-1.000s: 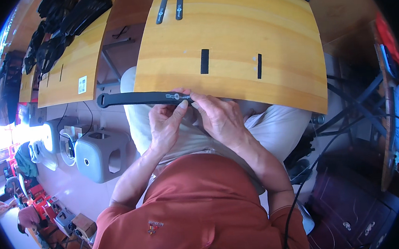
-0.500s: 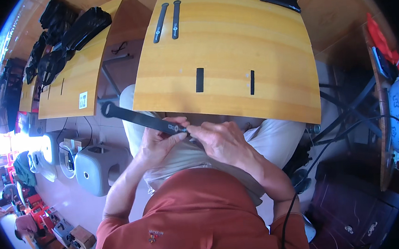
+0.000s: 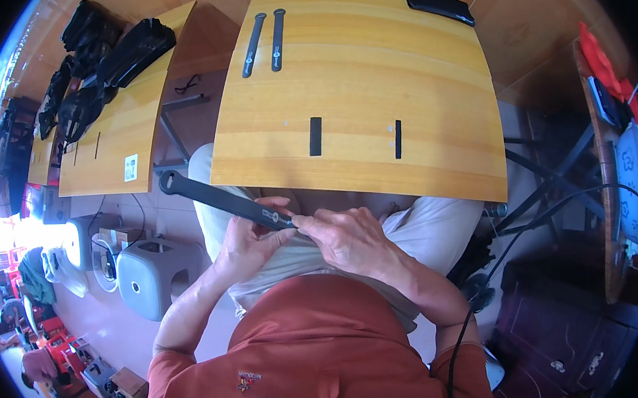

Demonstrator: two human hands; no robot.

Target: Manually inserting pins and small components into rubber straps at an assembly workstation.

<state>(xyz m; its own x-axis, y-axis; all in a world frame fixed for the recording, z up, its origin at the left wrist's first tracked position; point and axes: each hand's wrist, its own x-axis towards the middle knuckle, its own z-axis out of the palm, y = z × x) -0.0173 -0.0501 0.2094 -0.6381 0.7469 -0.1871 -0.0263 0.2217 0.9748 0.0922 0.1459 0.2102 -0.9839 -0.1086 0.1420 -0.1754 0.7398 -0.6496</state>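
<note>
A long dark grey strap [image 3: 219,200] with a ring-shaped end and light print near its other end slants over my lap, just off the table's near edge. My left hand [image 3: 247,247] pinches it close to the printed end, thumb below and fingers above. At that same end, the bent fingers of my right hand [image 3: 351,239] are closed on the tip; what the fingertips cover is hidden. On the wooden table [image 3: 354,71] lie two similar straps, a left one [image 3: 253,47] and a right one [image 3: 278,43], side by side near the far left.
A black pouch [image 3: 439,6] rests at the table's far right corner. Two dark strips, one wider [image 3: 315,136] and one narrower [image 3: 398,139], mark the nearer tabletop. Black bags [image 3: 135,53] pile on the left table. A grey stool [image 3: 147,281] stands left; a cable [image 3: 514,241] hangs at right.
Both hands stay together at the strap's printed end, shifting slightly downward with it. The right fingers have moved a little left over the tip. The table view has shifted slightly with my head.
</note>
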